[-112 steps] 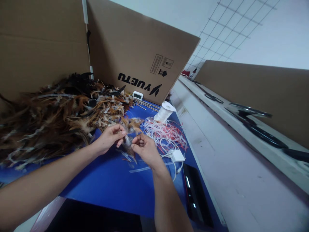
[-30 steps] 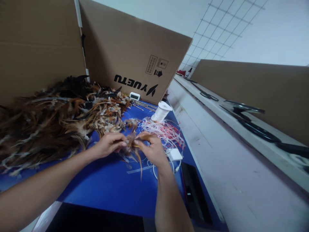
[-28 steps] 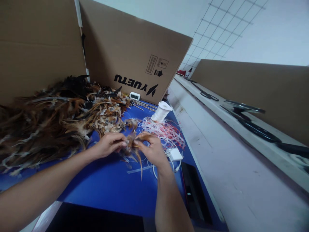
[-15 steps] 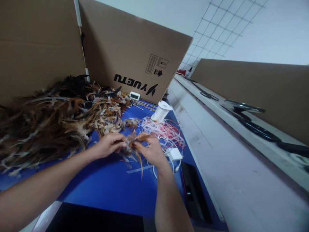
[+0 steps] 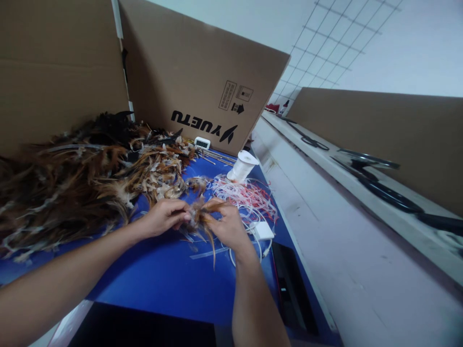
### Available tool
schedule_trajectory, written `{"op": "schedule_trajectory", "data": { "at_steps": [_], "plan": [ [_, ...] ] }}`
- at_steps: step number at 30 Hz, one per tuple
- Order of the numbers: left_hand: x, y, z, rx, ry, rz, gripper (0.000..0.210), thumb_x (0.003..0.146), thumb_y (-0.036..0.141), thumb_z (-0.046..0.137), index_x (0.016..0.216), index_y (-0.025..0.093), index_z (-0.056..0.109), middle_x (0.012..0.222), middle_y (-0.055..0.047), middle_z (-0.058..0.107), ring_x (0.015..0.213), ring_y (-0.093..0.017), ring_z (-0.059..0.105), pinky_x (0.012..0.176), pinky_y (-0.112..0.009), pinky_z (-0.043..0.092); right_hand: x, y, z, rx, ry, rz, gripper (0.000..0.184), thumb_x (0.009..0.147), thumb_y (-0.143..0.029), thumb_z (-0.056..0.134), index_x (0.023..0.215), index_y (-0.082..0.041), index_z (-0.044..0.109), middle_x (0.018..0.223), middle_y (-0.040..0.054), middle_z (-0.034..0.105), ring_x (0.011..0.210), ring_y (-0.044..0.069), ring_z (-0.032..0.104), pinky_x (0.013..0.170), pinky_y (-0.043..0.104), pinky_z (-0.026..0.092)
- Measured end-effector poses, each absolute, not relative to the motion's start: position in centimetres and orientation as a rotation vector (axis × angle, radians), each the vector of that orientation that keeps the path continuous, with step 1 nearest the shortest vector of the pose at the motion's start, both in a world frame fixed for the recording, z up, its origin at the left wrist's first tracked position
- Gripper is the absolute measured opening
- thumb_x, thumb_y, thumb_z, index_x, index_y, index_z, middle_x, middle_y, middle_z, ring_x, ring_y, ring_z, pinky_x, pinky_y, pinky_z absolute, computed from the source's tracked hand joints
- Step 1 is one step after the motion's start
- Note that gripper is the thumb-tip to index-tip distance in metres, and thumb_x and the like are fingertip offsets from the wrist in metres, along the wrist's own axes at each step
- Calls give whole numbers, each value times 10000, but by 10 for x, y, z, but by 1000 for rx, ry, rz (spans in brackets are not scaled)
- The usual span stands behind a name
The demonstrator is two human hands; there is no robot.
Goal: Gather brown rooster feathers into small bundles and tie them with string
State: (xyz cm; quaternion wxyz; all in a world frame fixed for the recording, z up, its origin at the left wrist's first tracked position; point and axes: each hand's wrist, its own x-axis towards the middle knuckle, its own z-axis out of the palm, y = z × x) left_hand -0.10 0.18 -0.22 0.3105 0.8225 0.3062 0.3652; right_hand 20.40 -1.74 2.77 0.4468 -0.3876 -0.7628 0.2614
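Both my hands meet above the blue tabletop (image 5: 155, 284), pinching a small bunch of brown and grey feathers (image 5: 197, 214). The fluffy base of the bunch is at the fingertips of my left hand (image 5: 168, 215). My right hand (image 5: 227, 224) is closed round the other side, and a long tan feather hangs down below it. The exact grip is partly blurred and hidden by the fingers. Left of my hands lies a large heap of brown, black and tan feathers (image 5: 90, 178). A small feather tuft (image 5: 197, 183) rests just beyond the bunch.
Right of my hands lie tangled white and red strings (image 5: 246, 195), a white spool (image 5: 243, 166) and a white adapter (image 5: 262, 231) with its cable. A small digital display (image 5: 202, 143) and thin sticks sit by the cardboard panel (image 5: 202, 72). Scissors (image 5: 314, 142) lie on the right ledge.
Almost nothing differs. Both hands keep their hold on the feather bunch, and the hanging feather has shifted very slightly to the right.
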Motion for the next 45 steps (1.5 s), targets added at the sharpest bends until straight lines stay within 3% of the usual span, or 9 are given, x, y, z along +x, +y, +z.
{"op": "schedule_trajectory", "data": {
  "at_steps": [14,23,28,33,45],
  "plan": [
    [-1,2,-4,2113,824,942,279,911,316,504,691,162,582,503,41,552,464,-90,491,515,-199,380,199,-19,30,-961,-1905,637,172,738,-85,599,709,-216,707,716,5,689,703,154,636,704,289,510],
    [-2,4,-6,2069,834,951,269,895,335,536,695,166,599,505,37,546,462,-90,502,515,-202,393,197,-19,26,-963,-1875,617,154,743,-105,624,740,-229,716,763,6,714,755,166,654,771,315,515],
    [-2,5,-5,1818,771,1025,279,869,358,574,673,159,586,520,38,530,434,-83,487,470,-203,402,198,-22,35,-1021,-1728,742,64,800,-238,638,808,-210,695,748,-6,694,695,148,626,686,271,502],
    [-5,7,-1,1607,689,1141,279,804,357,667,645,134,615,552,17,557,446,-73,493,460,-196,417,204,-19,37,-1050,-1464,766,203,855,-375,583,820,-196,671,707,2,671,671,148,625,677,274,501],
    [-6,8,10,1261,683,1256,323,697,350,779,564,120,597,439,17,518,411,-68,473,417,-177,389,207,-17,34,-1088,-1506,827,208,834,-371,601,753,-185,645,653,-4,639,628,143,602,632,264,482]
  ]
}}
